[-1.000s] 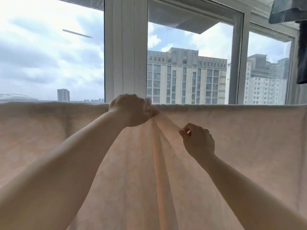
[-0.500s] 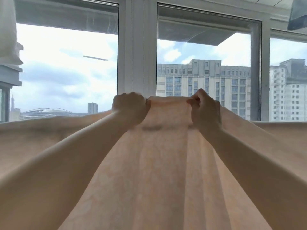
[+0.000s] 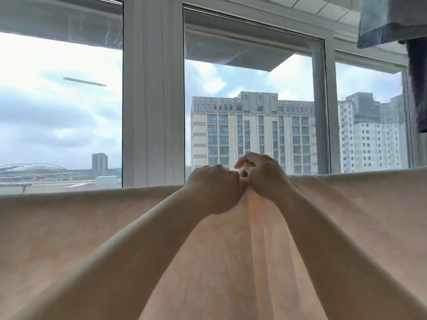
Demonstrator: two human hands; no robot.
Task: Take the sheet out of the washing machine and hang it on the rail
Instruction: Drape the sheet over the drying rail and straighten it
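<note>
A pale peach sheet [image 3: 69, 227] hangs spread across the whole width of the view, its top edge level like a line; the rail under it is hidden by the cloth. My left hand [image 3: 213, 189] grips the sheet's top edge at the centre, fingers curled over it. My right hand [image 3: 263, 174] is pressed against the left one and pinches the same edge, thumb and forefinger raised above it. Folds run down from where the two hands meet.
Large windows with white frames [image 3: 152, 100] stand just behind the sheet, with apartment blocks outside. Dark blue garments [image 3: 392, 19] hang at the top right, close to the sheet's right end.
My hands, a short span apart on the top edge half a second ago, have come together at the centre. The stretch of cloth between them has bunched into folds.
</note>
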